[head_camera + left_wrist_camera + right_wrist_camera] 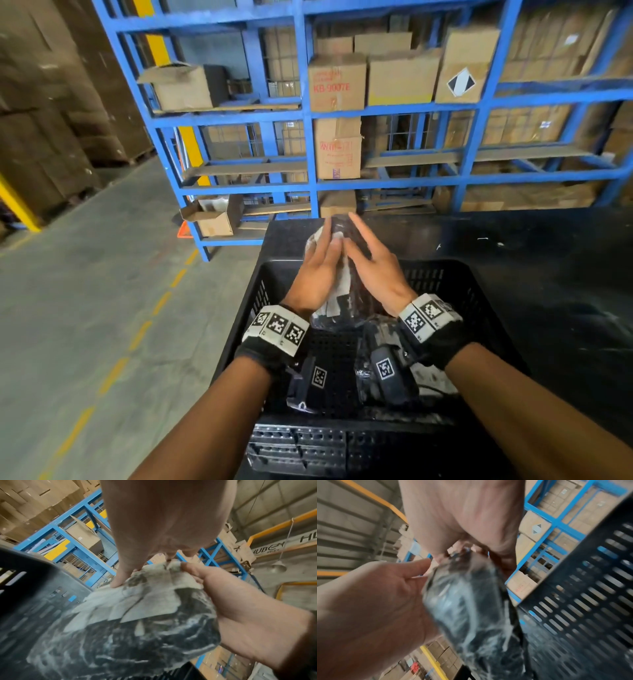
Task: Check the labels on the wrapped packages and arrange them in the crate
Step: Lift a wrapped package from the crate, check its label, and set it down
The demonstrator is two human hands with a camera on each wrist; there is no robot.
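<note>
Both hands hold one wrapped package (pixel 337 274) upright between them above the far half of the black slotted crate (pixel 455 287). The package is dark, sealed in clear crinkled film, with white paper labels on the side that faces the left palm.

The left hand (pixel 317 274) lies along the label side; its fingers (pixel 327 245) are nearly straight and close together, the tips pressed on the white paper near the top edge, and the thumb reaches to the package's upper corner.

The right hand (pixel 375 270) lies against the opposite, dark side, its fingers (pixel 359 228) long and only slightly spread, flat against the film; nothing is curled round the package.

More film-wrapped dark packages (pixel 380 346) lie on the crate floor below the wrists. Blue racking (pixel 308 113) with cardboard boxes stands behind.
</note>
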